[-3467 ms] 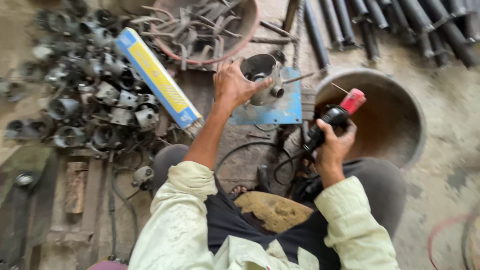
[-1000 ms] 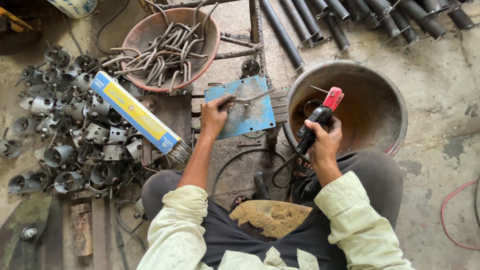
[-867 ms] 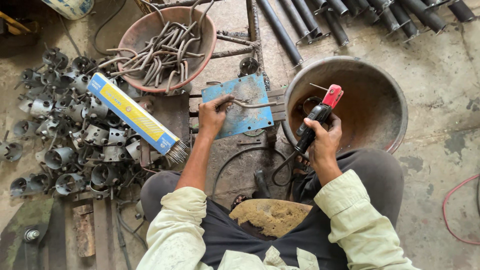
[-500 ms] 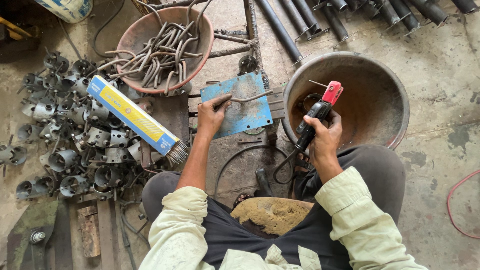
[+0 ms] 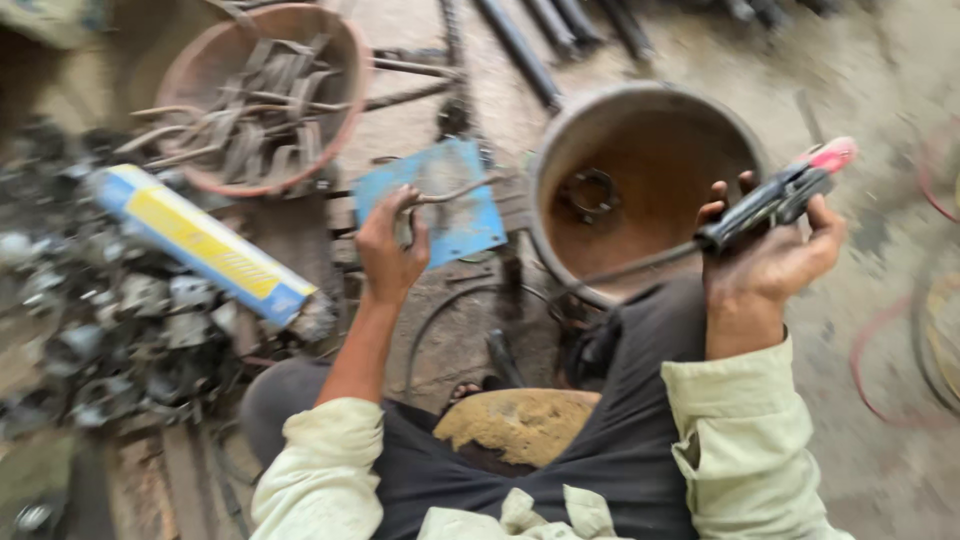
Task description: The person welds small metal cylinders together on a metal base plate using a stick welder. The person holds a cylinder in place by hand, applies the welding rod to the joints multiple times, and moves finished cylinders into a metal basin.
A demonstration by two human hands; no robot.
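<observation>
Gripping a bent rod point(image 5: 455, 192) on the blue plate point(image 5: 468, 222), the left hand point(image 5: 388, 250) stays put — the right hand point(image 5: 770, 262) has swung its clamped holder point(image 5: 775, 198) right, off the pan point(image 5: 640, 125).

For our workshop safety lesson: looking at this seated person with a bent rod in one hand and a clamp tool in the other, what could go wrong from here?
1. Both hands are bare: the left hand holds a bent metal rod on the blue plate, so heat or sharp edges could hurt it.
2. The right hand holds the clamp tool, whose cable trails across the lap and might snag.
3. Loose metal parts crowd the left side, a tripping risk.
</observation>
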